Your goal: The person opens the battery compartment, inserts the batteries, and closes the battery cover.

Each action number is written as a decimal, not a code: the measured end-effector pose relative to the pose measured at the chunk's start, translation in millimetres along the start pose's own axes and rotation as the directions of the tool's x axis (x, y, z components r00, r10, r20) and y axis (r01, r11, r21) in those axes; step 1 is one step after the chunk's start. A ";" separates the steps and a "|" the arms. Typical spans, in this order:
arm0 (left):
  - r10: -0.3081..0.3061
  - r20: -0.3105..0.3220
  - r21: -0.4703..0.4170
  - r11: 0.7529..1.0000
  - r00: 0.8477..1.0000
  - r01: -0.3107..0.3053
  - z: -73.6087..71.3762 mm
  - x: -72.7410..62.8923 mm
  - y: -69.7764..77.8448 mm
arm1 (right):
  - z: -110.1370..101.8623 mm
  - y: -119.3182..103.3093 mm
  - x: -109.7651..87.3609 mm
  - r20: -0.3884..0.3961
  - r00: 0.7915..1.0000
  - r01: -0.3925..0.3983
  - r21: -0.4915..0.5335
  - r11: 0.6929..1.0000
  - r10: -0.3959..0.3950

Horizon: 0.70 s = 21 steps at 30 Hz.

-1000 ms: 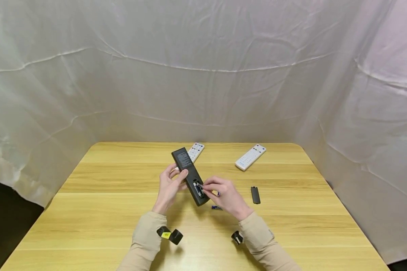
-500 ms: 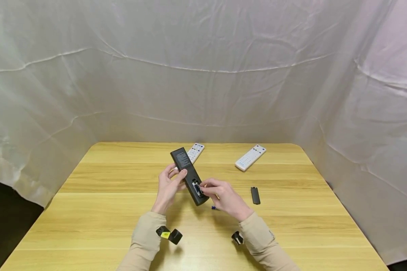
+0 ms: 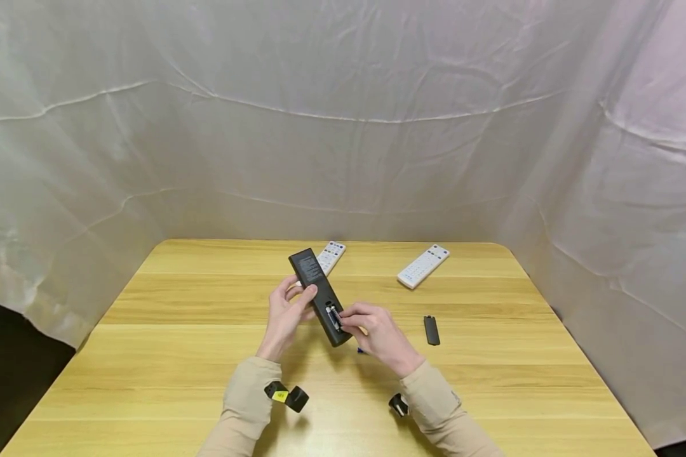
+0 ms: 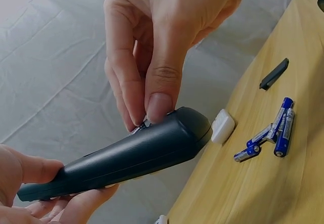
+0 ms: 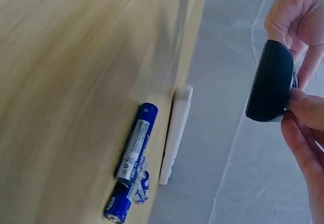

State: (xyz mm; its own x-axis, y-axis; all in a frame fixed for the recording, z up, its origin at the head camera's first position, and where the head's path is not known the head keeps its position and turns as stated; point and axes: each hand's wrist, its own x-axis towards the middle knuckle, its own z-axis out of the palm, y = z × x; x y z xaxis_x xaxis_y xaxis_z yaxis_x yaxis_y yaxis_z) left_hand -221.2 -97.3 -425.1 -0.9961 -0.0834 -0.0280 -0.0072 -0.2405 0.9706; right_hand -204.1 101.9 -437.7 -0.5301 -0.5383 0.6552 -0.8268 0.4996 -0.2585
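My left hand (image 3: 282,316) grips a black remote control (image 3: 319,285) by its side, thumb on the back face. The remote is held above the table with its back towards me and its battery compartment bare. Over the compartment, the thumb and fingers of my right hand (image 3: 382,333) pinch a battery (image 3: 333,315) at the near end of the remote. In the left wrist view the fingertips cover most of that battery, leaving a silvery bit in sight. Several loose blue-and-white batteries (image 4: 284,128) lie in a heap on the table, mostly hidden behind the right hand in the head view.
A black battery cover (image 3: 431,330) lies on the wooden table (image 3: 177,355), right of the hands. Two white remotes lie further back, one remote (image 3: 333,254) partly behind the black one and the other remote (image 3: 423,266) to the right. A pale curtain (image 3: 343,158) surrounds the table.
My right fingers have shifted slightly at the battery compartment, and the battery sits lower in it. The left hand and the remote are nearly still.
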 end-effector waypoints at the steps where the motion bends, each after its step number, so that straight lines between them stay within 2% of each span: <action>1: 0.000 0.000 0.001 1.000 1.000 0.000 0.1 0.2 -0.3 | 0.6 -0.1 -0.3 -0.004 1.000 -0.006 0.001 1.000 0.006; 5: 0.000 0.002 -0.007 1.000 1.000 0.000 0.4 0.4 -0.3 | 1.4 -0.8 -0.5 -0.016 0.998 -0.053 0.056 0.997 0.054; 8: -0.001 0.004 -0.013 1.000 1.000 0.001 1.1 -0.1 0.0 | 0.0 -1.7 0.6 -0.005 0.990 -0.135 0.152 0.979 0.138; 11: 0.000 0.008 -0.007 1.000 1.000 0.000 2.2 -0.7 0.5 | -2.3 -2.1 2.3 0.035 0.968 -0.250 0.240 0.938 0.249; 14: 0.002 0.017 0.004 1.000 1.000 -0.002 3.3 -1.1 0.3 | -3.7 -1.2 3.3 0.085 0.938 -0.345 0.282 0.895 0.335; 21: 0.019 0.044 0.007 1.000 0.999 -0.019 4.4 -0.2 -3.0 | -4.9 0.7 4.9 0.143 0.902 -0.432 0.313 0.846 0.408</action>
State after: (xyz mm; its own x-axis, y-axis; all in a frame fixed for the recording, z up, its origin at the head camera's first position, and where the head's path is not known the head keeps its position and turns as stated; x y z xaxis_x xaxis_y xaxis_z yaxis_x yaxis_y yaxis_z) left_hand -221.4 -92.3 -426.9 -0.9990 -0.0457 0.0008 0.0114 -0.2317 0.9727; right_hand -206.4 103.0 -431.2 -0.8420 -0.3791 0.3839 -0.5293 0.4428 -0.7237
